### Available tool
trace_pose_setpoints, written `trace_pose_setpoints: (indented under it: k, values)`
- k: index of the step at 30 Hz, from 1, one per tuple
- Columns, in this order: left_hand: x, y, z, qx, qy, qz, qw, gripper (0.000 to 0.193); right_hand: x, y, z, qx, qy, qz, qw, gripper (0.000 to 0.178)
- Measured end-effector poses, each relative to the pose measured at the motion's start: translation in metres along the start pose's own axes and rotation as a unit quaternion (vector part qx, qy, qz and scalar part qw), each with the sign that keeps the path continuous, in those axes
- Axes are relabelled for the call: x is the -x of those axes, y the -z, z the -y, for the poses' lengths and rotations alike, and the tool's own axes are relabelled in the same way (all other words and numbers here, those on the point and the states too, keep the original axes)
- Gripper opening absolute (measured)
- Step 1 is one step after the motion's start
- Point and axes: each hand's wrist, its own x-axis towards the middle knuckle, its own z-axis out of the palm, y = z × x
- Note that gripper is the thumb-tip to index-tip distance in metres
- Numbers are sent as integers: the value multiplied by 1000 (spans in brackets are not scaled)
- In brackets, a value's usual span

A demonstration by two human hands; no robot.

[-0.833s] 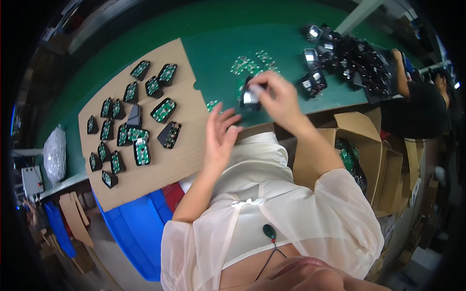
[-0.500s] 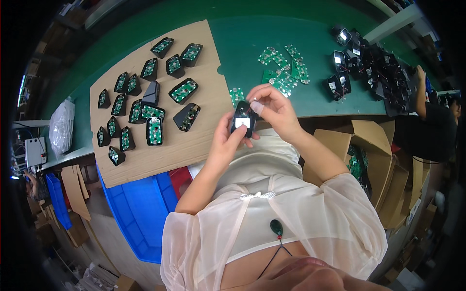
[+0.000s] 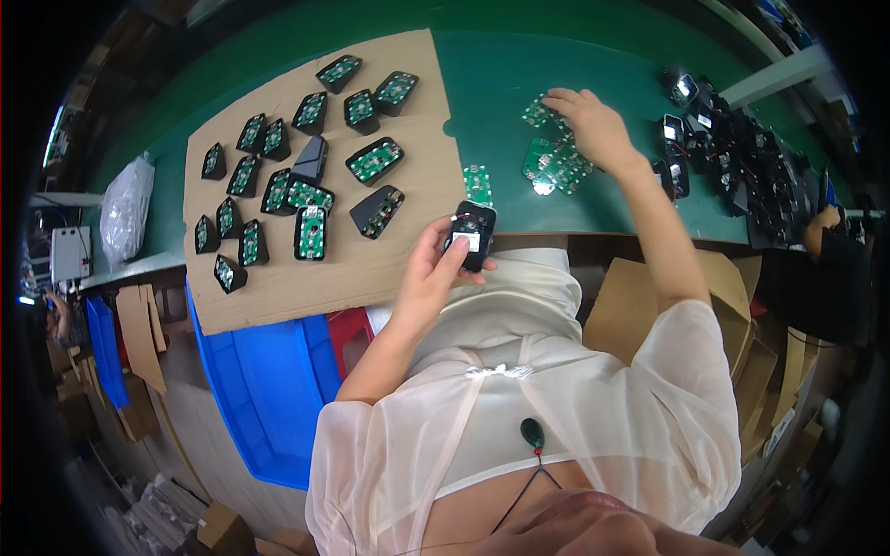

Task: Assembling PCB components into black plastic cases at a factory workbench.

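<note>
1. Black plastic housing (image 3: 470, 235), small and wedge-shaped with a pale patch on its face, sat in the left hand (image 3: 434, 269), pinched between thumb and fingers just over the near edge of the green table (image 3: 501, 83).
2. Right hand (image 3: 593, 125) lay stretched out over a loose heap of green circuit boards (image 3: 552, 162) on the table, fingers spread and resting on the boards; could not tell whether any board was gripped.
3. One single green circuit board (image 3: 476, 182) lay alone between the heap and the cardboard sheet (image 3: 389, 250).
4. The cardboard sheet carried rows of black housings fitted with green boards (image 3: 306, 190).
5. A pile of empty black housings (image 3: 742, 157) lay at far right of the table.
6. A blue bin (image 3: 269, 389) stood below the cardboard; a clear plastic bag (image 3: 125, 208) lay at the left.
</note>
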Motion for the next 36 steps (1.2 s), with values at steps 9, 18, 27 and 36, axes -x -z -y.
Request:
trace_pose_setpoints:
  k: [9,18,27,36]
  values:
    - [-4,-1,-3,16,-8,-14,1000,32,-5,22,-4,-100,-6,76,992,39]
    - [-1,0,4,30,0,1,1000,33,-12,28,-14,-112,-29,117,986,36]
    - [0,-1,3,22,-2,-9,1000,31,-1,68,-4,-259,-177,81,946,16]
    - [-10,-4,10,31,-6,-40,999,31,57,65,124,-695,-98,-18,712,17]
